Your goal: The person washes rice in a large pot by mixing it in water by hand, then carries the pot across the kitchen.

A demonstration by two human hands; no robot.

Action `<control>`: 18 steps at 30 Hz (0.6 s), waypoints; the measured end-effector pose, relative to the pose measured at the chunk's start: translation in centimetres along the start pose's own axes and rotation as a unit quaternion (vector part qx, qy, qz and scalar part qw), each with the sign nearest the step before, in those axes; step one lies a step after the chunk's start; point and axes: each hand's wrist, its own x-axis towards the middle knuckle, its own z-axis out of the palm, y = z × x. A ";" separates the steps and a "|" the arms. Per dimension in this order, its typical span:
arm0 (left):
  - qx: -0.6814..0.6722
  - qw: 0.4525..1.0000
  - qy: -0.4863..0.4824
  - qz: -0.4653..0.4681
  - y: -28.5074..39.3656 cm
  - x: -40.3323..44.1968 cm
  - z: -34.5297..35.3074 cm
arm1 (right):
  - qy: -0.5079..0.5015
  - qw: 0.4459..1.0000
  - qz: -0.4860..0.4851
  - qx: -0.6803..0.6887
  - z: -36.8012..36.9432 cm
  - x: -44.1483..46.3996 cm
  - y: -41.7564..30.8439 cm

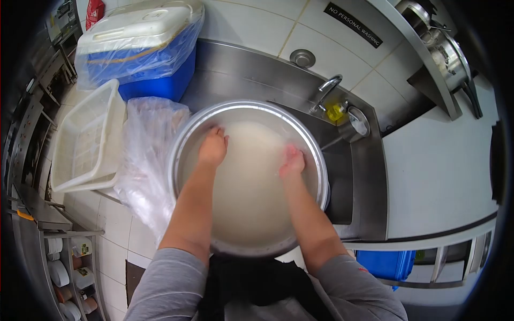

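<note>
A large round metal pot (251,251) filled with cloudy, whitish liquid stands at the sink's edge in front of me. Inside its rim at the upper left is my left hand (214,145), fingers bent together near the liquid's surface; what they hold, if anything, is hidden. On the right side of the pot, my right hand (292,160) is partly in the liquid, its fingers blurred by the cloudy water. A pale mass shows under the surface between the hands, toward the far side.
Left of the pot lie clear plastic bags (147,144) and a white crate (85,136). Behind them stands a blue cooler (155,77) with a white lid. A faucet (327,85), yellow bottle (335,112) and metal container (354,125) are at the back right.
</note>
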 end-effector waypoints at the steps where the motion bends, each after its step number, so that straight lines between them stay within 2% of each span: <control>1: 0.005 1.000 0.003 -0.003 0.2 -0.1 1.5 | -0.096 0.994 -0.020 0.045 0.2 0.2 1.5; 2: -0.061 0.997 0.026 -0.030 1.1 0.1 2.6 | -0.194 0.976 -0.039 0.092 1.0 0.6 2.8; 3: -0.127 0.989 0.050 -0.055 2.3 0.3 3.4 | -0.200 0.975 -0.035 0.094 2.4 0.2 3.4; 4: -0.122 0.989 0.053 -0.057 3.7 0.4 4.2 | -0.218 0.973 0.009 0.078 3.4 -0.3 3.8; 5: -0.252 0.957 0.072 -0.123 5.8 0.4 4.4 | -0.234 0.969 0.051 0.062 4.6 -1.2 3.6; 6: -0.376 0.904 0.089 -0.184 7.8 0.8 4.8 | -0.235 0.968 0.054 0.064 5.9 -2.4 3.3; 7: -0.373 0.905 0.090 -0.184 9.7 1.4 5.6 | -0.203 0.974 0.095 0.037 7.2 -3.8 2.9; 9: -0.486 0.830 0.154 -0.225 13.0 2.7 6.4 | -0.173 0.975 0.138 0.012 8.8 -3.7 1.7; 10: -0.483 0.832 0.154 -0.227 14.0 3.3 6.3 | -0.285 0.948 0.120 0.067 8.9 -3.0 0.6; 11: -0.502 0.834 0.150 -0.175 15.2 4.5 5.0 | -0.393 0.906 0.099 0.123 9.0 -2.6 -0.4; 12: -0.521 0.832 0.147 -0.121 16.6 5.6 3.7 | -0.356 0.926 0.076 0.098 10.4 -5.0 -3.5; 13: -0.519 0.833 0.150 -0.119 18.0 6.3 2.7 | -0.359 0.925 0.077 0.100 11.0 -5.7 -5.3; 15: -0.406 0.912 0.062 -0.016 20.4 7.5 1.8 | -0.278 0.943 0.055 0.176 11.4 -5.7 -7.9; 16: -0.405 0.912 0.065 -0.016 21.0 7.8 2.5 | -0.282 0.942 0.056 0.176 11.3 -5.7 -8.8; 18: -0.277 0.960 0.015 -0.036 21.2 8.3 4.4 | -0.229 0.924 0.178 0.249 10.9 -5.7 -9.6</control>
